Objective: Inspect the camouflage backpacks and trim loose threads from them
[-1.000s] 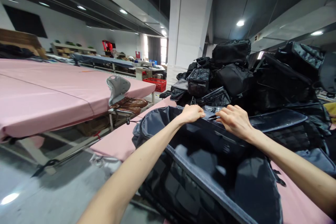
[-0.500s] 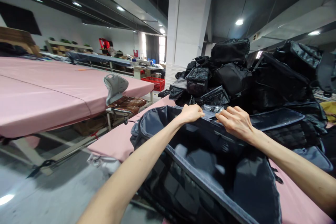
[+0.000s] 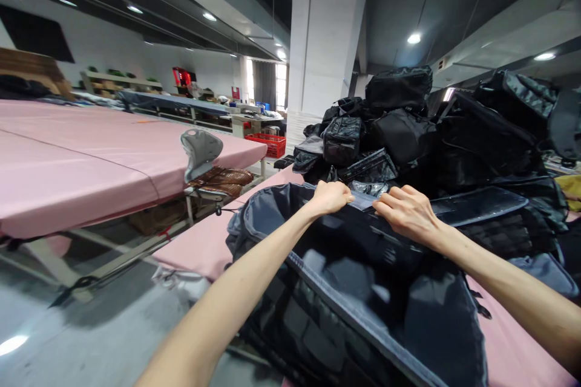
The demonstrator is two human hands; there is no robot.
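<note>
A large black bag (image 3: 345, 296) with a grey lining lies opened out on a pink-covered table, its mouth facing me. My left hand (image 3: 333, 197) is closed on the far rim of the bag, fingers curled over the edge. A short way to the right, my right hand (image 3: 406, 211) pinches the same far edge. Between the two hands a strip of greyish, shiny material (image 3: 363, 200) shows along the rim. The fingertips of both hands are partly hidden by the knuckles.
Behind the bag rises a heap of black bags (image 3: 399, 127), spreading to the right. A second pink-covered table (image 3: 91, 163) stands at left, with a grey chair (image 3: 200, 154) beside it. Further back are a red crate (image 3: 270, 145) and a white pillar (image 3: 324, 36).
Both hands keep their hold on the far rim. The strip between them has turned slightly and looks lighter; the view has shifted a little.
</note>
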